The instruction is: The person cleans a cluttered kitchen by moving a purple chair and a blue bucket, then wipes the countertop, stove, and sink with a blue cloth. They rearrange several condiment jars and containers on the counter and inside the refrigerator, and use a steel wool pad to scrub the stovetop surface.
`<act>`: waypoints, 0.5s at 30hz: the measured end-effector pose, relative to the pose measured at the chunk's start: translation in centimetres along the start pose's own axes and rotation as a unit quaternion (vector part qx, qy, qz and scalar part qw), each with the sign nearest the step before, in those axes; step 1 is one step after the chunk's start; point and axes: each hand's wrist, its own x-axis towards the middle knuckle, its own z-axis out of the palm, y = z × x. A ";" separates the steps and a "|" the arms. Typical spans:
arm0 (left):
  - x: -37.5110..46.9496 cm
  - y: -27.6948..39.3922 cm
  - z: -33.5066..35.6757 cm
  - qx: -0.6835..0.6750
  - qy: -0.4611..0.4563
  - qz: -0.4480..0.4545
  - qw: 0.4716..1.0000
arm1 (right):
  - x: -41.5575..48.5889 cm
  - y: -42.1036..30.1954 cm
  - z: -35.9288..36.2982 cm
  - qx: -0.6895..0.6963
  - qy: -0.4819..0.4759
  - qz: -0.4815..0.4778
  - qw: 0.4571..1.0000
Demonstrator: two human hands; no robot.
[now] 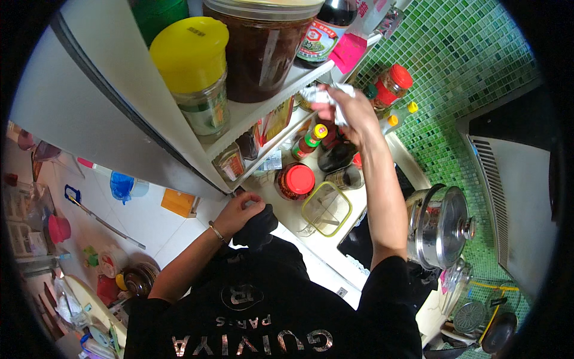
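Observation:
My right hand grips a crumpled white tissue or cloth. It is raised at the end of a white wall shelf, by the opening below the upper board. My left hand is lower, near the refrigerator's edge, with its fingers curled. A dark, crumpled, cloth-like thing lies against that hand; whether the fingers hold it cannot be told. Below my right arm on the counter are a red-lidded jar, a yellow-capped sauce bottle and a clear container with a green rim.
On the upper board stand a yellow-lidded jar, a large jar of dark contents and a dark sauce bottle. The refrigerator is at left. A steel pot sits right of my arm, near a range hood.

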 end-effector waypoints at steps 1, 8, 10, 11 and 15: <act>-0.1 0.0 -0.3 0.034 -0.011 0.001 0.999 | -0.4 0.9 -0.4 0.062 -0.046 0.022 0.997; -0.3 -1.7 -0.9 0.021 -0.011 0.040 0.999 | -1.2 5.2 -0.5 -0.046 -0.052 -0.036 0.997; -0.5 -1.8 -0.8 0.021 -0.001 0.035 0.999 | -0.7 7.6 0.8 -0.363 0.028 -0.163 0.917; -0.5 -2.0 -0.9 0.032 0.008 0.048 0.998 | 0.1 8.9 1.9 -0.421 0.040 -0.226 0.877; -0.3 -2.2 -0.6 0.043 0.020 0.046 0.998 | 5.9 15.3 4.7 -0.475 0.043 -0.161 0.864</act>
